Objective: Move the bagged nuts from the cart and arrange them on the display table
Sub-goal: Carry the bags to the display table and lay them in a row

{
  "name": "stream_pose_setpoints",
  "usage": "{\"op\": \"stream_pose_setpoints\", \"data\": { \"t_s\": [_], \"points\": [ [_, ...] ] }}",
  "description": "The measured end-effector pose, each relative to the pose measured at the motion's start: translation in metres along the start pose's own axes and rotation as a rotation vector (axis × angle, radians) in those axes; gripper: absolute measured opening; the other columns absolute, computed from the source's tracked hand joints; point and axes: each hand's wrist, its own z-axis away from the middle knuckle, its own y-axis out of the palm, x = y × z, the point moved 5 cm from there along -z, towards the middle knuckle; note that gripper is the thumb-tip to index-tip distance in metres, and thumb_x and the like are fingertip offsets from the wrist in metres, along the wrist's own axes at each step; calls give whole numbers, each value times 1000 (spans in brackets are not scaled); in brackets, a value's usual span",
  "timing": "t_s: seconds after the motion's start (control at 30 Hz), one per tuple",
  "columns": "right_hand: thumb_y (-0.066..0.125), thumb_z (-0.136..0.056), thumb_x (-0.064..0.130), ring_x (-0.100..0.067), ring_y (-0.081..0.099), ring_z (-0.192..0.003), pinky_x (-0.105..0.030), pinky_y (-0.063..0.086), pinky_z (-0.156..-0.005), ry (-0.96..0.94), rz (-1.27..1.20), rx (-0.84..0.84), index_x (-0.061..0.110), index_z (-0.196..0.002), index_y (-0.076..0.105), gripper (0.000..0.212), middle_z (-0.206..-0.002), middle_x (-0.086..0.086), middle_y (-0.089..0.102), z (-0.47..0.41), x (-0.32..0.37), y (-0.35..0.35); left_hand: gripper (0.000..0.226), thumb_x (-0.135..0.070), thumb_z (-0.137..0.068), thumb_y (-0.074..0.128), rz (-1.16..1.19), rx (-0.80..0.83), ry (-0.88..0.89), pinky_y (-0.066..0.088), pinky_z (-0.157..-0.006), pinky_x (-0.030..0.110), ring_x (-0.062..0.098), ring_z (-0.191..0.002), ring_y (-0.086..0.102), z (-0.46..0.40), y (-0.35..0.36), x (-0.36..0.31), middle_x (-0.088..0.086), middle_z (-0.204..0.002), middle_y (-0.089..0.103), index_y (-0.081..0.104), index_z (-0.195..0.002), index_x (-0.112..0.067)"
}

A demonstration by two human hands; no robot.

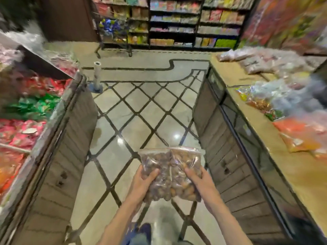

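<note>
Gripping two clear, lumpy bags of nuts (pixel 170 174), left hand (pixel 141 183) and right hand (pixel 200 181) hold one each.

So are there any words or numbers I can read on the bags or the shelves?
None can be read.
Two bags of nuts: clear plastic, no print showing.
Shelf packets: too blurred to read.
Table bags: too blurred to read.

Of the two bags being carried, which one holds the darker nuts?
The bag in the left hand, the left bag: its nuts look dark purplish brown, while the right bag, in the right hand's grip, holds lighter tan ones.
</note>
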Motion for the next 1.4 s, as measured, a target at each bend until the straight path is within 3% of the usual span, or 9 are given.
{"op": "stream_pose_setpoints", "data": {
  "t_s": [0.1, 0.3, 0.43, 0.53, 0.67, 0.8, 1.0, 1.2, 1.4],
  "points": [
    [80, -85, 58, -28, 80, -89, -52, 64, -91, 3, -27, -97, 33, -128, 67, 52, -103, -9, 82, -50, 27, -1, 56, -30, -93, 79, -20, 56, -23, 59, -100, 57, 27, -116, 75, -69, 4, -28, 4, -128, 76, 56, -144, -28],
    [80, -89, 48, -28, 79, -105, -49, 61, -97, 8, -112, -160, 27, -129, 67, 47, -115, -5, 81, -152, 67, -4, 54, -39, -90, 82, -81, 113, -54, 61, -95, 58, 25, -113, 76, -196, 16, -68, -1, -127, 76, 58, -139, -39],
    [78, -87, 48, -27, 79, -101, -47, 61, -92, 2, -108, -200, 21, -125, 70, 47, -115, -8, 81, -242, 89, -20, 44, -25, -96, 76, -82, 115, -44, 62, -94, 53, 26, -110, 77, -288, 32, -94, -1, -122, 78, 60, -136, -36],
    [77, -93, 43, -28, 79, -103, -50, 62, -93, 8, -141, -194, 22, -126, 69, 40, -114, -5, 81, -316, 109, -35, 42, -31, -95, 78, -143, 110, -47, 63, -95, 51, 22, -110, 77, -365, 46, -118, -1, -124, 77, 61, -132, -42],
    [73, -97, 35, -24, 81, -97, -35, 65, -77, -5, -167, -183, 22, -127, 67, 34, -109, -3, 82, -410, 159, -56, 50, -39, -93, 78, -174, 122, -54, 66, -88, 40, 16, -110, 76, -465, 74, -159, -4, -129, 73, 56, -138, -41],
    [80, -83, 52, -21, 80, -101, -47, 63, -93, -28, -166, -210, 28, -132, 65, 56, -113, 1, 81, -494, 205, -84, 58, -40, -91, 79, -184, 165, -43, 65, -80, 31, 15, -113, 74, -555, 110, -199, -5, -130, 70, 52, -143, -39],
    [84, -76, 68, -26, 78, -108, -56, 61, -95, -18, -183, -299, 36, -133, 65, 69, -120, -2, 79, -589, 239, -135, 69, -52, -82, 84, -232, 271, -65, 60, -101, 50, 21, -119, 73, -678, 163, -228, -1, -132, 73, 56, -143, -39],
    [79, -82, 52, -15, 80, -98, -38, 63, -83, -13, -202, -464, 29, -132, 65, 56, -112, 3, 81, -681, 272, -182, 69, -52, -79, 84, -278, 372, -65, 61, -99, 48, 18, -115, 74, -804, 226, -244, -2, -129, 75, 59, -141, -35],
    [84, -70, 71, -15, 75, -113, -49, 55, -107, 5, -256, -648, 36, -132, 67, 73, -122, 10, 78, -779, 306, -221, 53, -34, -88, 84, -302, 557, -122, 61, -99, 50, 24, -113, 75, -939, 292, -276, 4, -126, 77, 63, -137, -27]
  ]
}}
